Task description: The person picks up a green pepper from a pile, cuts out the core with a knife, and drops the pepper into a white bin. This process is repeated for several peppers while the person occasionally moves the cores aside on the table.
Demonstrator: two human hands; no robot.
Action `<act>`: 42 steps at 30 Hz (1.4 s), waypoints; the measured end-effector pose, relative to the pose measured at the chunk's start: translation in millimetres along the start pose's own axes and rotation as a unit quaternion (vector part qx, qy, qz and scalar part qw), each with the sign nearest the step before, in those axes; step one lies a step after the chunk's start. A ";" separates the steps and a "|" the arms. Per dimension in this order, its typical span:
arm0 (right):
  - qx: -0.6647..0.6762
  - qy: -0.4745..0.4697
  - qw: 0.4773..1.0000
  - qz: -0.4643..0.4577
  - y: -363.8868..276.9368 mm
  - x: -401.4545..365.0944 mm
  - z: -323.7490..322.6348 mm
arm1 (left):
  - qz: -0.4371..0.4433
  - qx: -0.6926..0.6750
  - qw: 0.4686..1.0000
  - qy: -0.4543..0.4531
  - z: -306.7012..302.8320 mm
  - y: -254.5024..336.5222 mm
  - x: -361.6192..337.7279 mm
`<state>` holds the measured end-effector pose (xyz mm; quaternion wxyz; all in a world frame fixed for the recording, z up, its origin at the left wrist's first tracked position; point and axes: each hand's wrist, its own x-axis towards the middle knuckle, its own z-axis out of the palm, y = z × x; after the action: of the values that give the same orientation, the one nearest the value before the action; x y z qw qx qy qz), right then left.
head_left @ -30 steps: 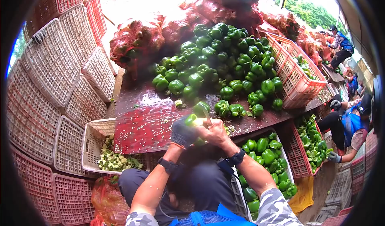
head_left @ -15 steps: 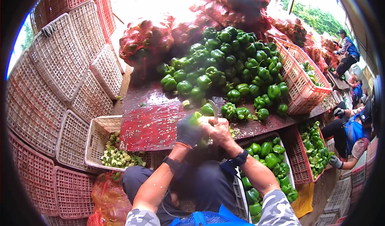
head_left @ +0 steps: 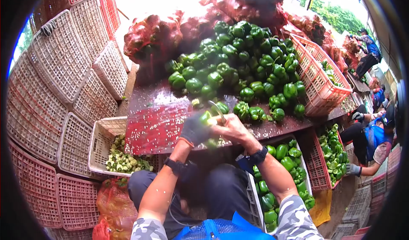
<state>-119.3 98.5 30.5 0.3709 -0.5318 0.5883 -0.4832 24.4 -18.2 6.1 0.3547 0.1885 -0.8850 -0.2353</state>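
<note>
My left hand point(head_left: 195, 130), in a dark glove, is closed round a green bell pepper point(head_left: 205, 117), which is blurred and partly covered by the fingers. Bare and closed, my right hand point(head_left: 233, 128) grips a small curved knife point(head_left: 220, 110); its handle is hidden in the fist. The blade points up and left beside the held pepper. Both hands are close together over the near edge of the dark red table point(head_left: 149, 125). Just beyond them lies a heap of whole green peppers point(head_left: 238, 65).
Pale pepper scraps fill part of a crate point(head_left: 97, 148) at left. Crates of peppers point(head_left: 294, 165) stand by my right knee and farther right. A tilted pink crate point(head_left: 317, 84) rests on the table. Stacked crates point(head_left: 59, 56) line the left; co-workers point(head_left: 375, 133) are at right.
The knife blade has swung left and now leans toward the held pepper. Both hands stay close together, and the whole view has shifted slightly.
</note>
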 end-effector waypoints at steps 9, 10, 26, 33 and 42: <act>-0.183 0.139 0.966 -0.121 14.4 6.6 22.5 | -0.113 0.100 0.988 -0.038 10.7 -8.9 -6.1; -0.183 0.137 0.966 -0.119 19.5 8.9 24.1 | -0.115 0.099 0.988 -0.039 11.1 -9.3 -7.0; -0.178 0.174 0.964 -0.094 13.1 12.4 21.9 | -0.025 0.328 0.940 -0.092 -6.9 -26.6 -9.5; -0.253 0.199 0.920 -0.223 19.8 20.2 19.3 | -0.030 0.314 0.940 -0.129 2.5 -52.1 -12.4; -0.186 0.186 0.964 -0.028 29.1 35.9 5.7 | -0.059 0.008 0.998 -0.019 9.8 -124.9 -27.3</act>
<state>-127.4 61.2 3.8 0.1352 -0.5084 0.7112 -0.4662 56.7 -104.0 -83.6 0.3224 0.2384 -0.8807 -0.2523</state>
